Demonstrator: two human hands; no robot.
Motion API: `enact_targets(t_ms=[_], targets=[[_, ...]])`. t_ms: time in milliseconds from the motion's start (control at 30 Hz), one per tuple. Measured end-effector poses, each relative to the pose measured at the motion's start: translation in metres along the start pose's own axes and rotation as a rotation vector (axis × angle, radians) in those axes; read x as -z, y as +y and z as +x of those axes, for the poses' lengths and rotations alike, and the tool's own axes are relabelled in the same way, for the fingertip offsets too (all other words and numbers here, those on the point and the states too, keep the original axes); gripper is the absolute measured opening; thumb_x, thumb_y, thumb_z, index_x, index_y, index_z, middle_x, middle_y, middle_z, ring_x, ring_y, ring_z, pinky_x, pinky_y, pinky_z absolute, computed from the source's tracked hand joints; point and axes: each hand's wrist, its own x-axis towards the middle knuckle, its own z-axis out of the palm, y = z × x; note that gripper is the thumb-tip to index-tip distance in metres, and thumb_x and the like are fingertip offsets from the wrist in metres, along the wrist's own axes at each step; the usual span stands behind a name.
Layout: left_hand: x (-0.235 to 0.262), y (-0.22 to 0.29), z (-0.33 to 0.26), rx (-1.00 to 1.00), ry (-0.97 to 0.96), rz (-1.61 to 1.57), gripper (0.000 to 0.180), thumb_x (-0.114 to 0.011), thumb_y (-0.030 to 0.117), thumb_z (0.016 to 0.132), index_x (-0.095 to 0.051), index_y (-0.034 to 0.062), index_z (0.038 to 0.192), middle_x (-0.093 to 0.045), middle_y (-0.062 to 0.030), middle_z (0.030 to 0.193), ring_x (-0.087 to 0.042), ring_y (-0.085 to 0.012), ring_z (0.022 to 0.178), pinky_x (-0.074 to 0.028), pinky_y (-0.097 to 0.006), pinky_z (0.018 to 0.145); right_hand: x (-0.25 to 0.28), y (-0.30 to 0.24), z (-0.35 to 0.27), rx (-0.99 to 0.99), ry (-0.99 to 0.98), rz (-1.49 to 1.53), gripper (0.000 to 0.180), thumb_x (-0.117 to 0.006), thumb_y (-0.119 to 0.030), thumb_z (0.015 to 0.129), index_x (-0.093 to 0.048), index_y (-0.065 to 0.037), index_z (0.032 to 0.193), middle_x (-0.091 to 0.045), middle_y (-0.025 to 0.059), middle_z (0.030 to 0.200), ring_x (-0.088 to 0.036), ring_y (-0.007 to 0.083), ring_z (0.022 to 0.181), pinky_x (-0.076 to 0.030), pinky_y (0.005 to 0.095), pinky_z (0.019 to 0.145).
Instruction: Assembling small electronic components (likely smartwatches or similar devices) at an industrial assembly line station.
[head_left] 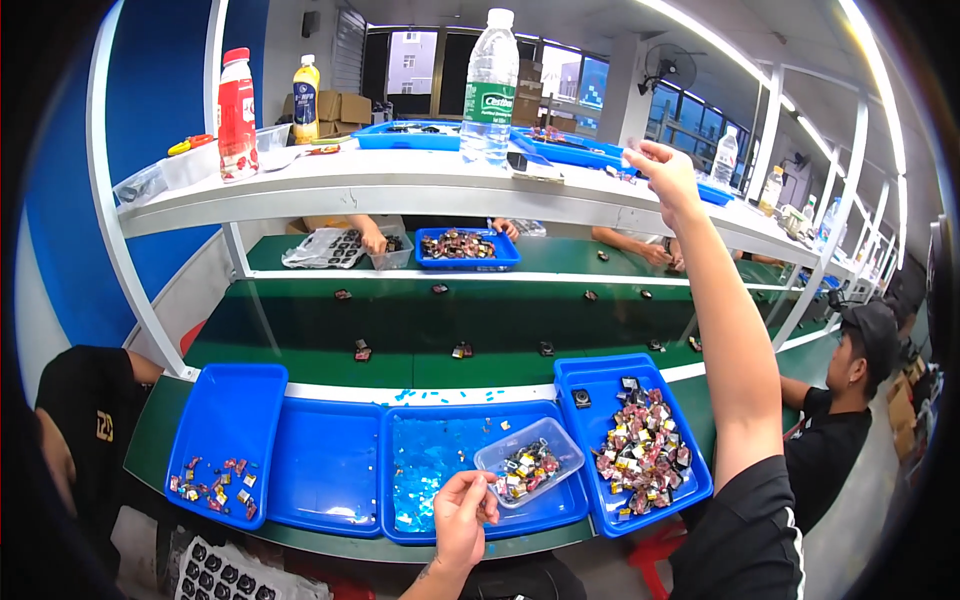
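Note:
My left hand point(463, 520) is closed in front of a clear plastic box point(560, 447) holding small dark and yellow parts point(528, 470). What its fingers pinch, if anything, is too small to name. The box sits on a blue tray point(560, 510) scattered with shiny blue film pieces point(420, 470). My right arm reaches up, with my right hand point(660, 178) raised at the edge of the white shelf point(370, 180). Its thumb and fingers come together in a pinch; a faint pale bit shows at the tips, not clear enough to name.
At the right, a blue tray point(580, 372) holds a heap of small parts; a left tray point(200, 400) holds fewer. Beyond lies a green conveyor belt point(400, 330) carrying spaced parts. Bottles point(490, 100) stand on the shelf. Co-workers' hands point(372, 238) work across; a person point(840, 400) sits right.

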Motion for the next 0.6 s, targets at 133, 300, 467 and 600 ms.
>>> enact_targets(t_ms=[133, 300, 467, 600], targets=[[0.011, 0.011, -0.007, -0.013, 0.051, -0.05, 0.013, -0.055, 0.009, 0.095, -0.061, -0.0019, 0.099, -0.061, -0.0091, 0.087, -0.052, -0.0109, 0.059, -0.046, -0.025, 0.048, 0.006, 0.016, 0.004, -0.005, 0.057, 0.044, 0.033, -0.062, -0.018, 0.091, -0.062, 0.001, 0.118, -0.066, 0.008, 0.107, -0.061, 0.0144, 0.093, -0.046, 0.0284, 0.082], [0.023, 0.019, -0.007, -0.037, 0.136, -0.125, 0.015, -0.051, 0.007, 0.096, -0.054, 0.001, 0.109, -0.058, -0.0096, 0.089, -0.053, -0.0135, 0.06, -0.047, -0.027, 0.049, 0.013, 0.012, -0.108, 0.005, -0.262, 0.595, 0.043, -0.036, -0.03, 0.103, -0.047, -0.004, 0.137, -0.053, 0.0091, 0.134, -0.049, 0.0163, 0.121, -0.037, 0.0336, 0.099], [0.026, 0.02, -0.005, -0.009, 0.157, -0.15, 0.018, -0.049, 0.005, 0.095, -0.052, 0.0027, 0.112, -0.057, -0.0089, 0.09, -0.054, -0.014, 0.06, -0.047, -0.027, 0.049, 0.024, -0.002, -0.189, 0.12, -0.373, 0.76, 0.056, -0.031, -0.035, 0.103, -0.032, 0.003, 0.144, -0.04, 0.0155, 0.146, -0.037, 0.0206, 0.136, -0.033, 0.0372, 0.106], [0.022, 0.019, -0.005, 0.013, 0.174, -0.157, 0.017, -0.05, 0.006, 0.094, -0.052, 0.003, 0.111, -0.056, -0.0081, 0.09, -0.053, -0.0139, 0.059, -0.046, -0.027, 0.048, 0.03, -0.001, -0.201, 0.277, -0.389, 0.644, 0.059, -0.032, -0.037, 0.103, -0.03, 0.006, 0.144, -0.037, 0.0203, 0.147, -0.033, 0.0258, 0.138, -0.03, 0.0396, 0.109]])
